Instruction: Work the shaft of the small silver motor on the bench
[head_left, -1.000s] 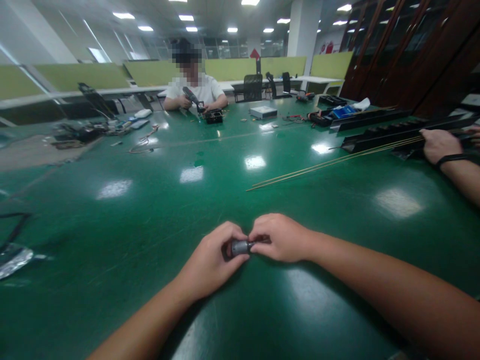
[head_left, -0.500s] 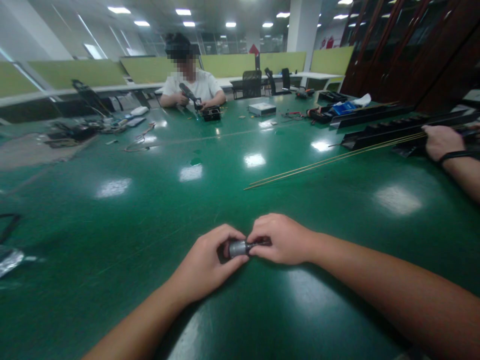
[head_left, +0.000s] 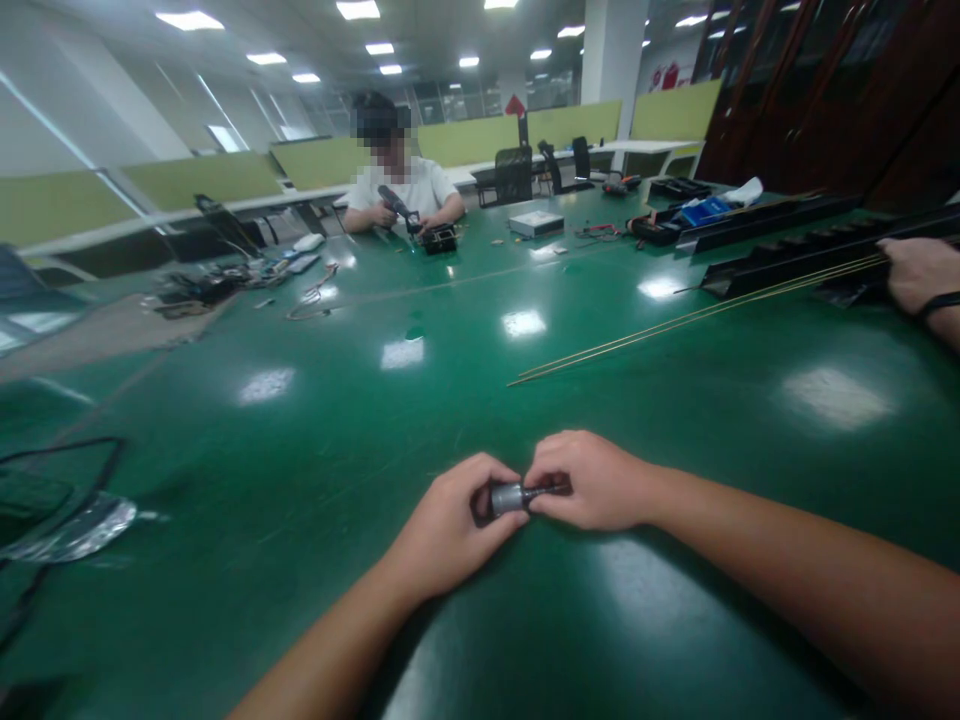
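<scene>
A small silver metal cylinder (head_left: 508, 497) lies between my two hands, low over the green table (head_left: 315, 440). My left hand (head_left: 450, 525) curls round its left end, fingers closed on it. My right hand (head_left: 589, 480) pinches a thin dark part (head_left: 546, 491) that sticks out of the cylinder's right end. Both hands rest on the tabletop near its front middle.
Long thin brass rods (head_left: 675, 325) lie across the table to the right, under another person's hand (head_left: 919, 272). Black rails (head_left: 795, 258) sit beyond. A crumpled clear bag (head_left: 71, 530) and a black cable (head_left: 67, 455) lie at left. A seated person (head_left: 401, 190) works at the far end.
My hands keep the same hold on the cylinder. The view has swung left a little, so the hands, the rods and the far person all sit further right in the picture.
</scene>
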